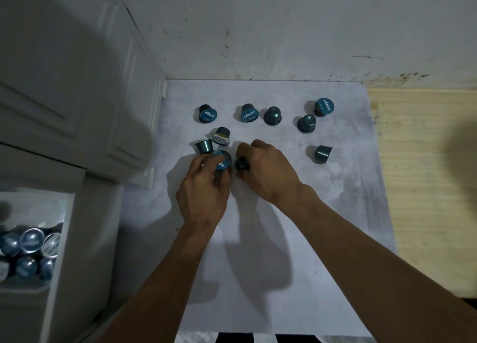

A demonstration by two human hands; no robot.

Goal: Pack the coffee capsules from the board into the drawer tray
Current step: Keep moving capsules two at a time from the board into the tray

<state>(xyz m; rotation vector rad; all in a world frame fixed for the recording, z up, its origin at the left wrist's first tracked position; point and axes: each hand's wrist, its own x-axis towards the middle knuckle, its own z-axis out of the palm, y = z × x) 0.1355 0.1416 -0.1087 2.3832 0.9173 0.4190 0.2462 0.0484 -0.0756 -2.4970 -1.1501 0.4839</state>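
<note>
Several blue coffee capsules lie scattered on the pale grey board (296,239). My left hand (204,188) grips a capsule with a blue lid (222,161). My right hand (268,172) curls round a dark capsule (242,165) right beside it. Just beyond my left hand lie a capsule on its side (204,146) and a yellow-lidded one (221,137). Further back sit capsules at the left (207,114), the middle (249,114) and the right (324,106). The drawer tray (65,229) at the lower left holds several capsules (31,240).
White cabinet doors (64,84) rise on the left above the open drawer. A stained white wall (284,33) runs behind the board. A light wooden surface (426,175) lies to the right. One capsule (322,154) lies alone right of my right hand.
</note>
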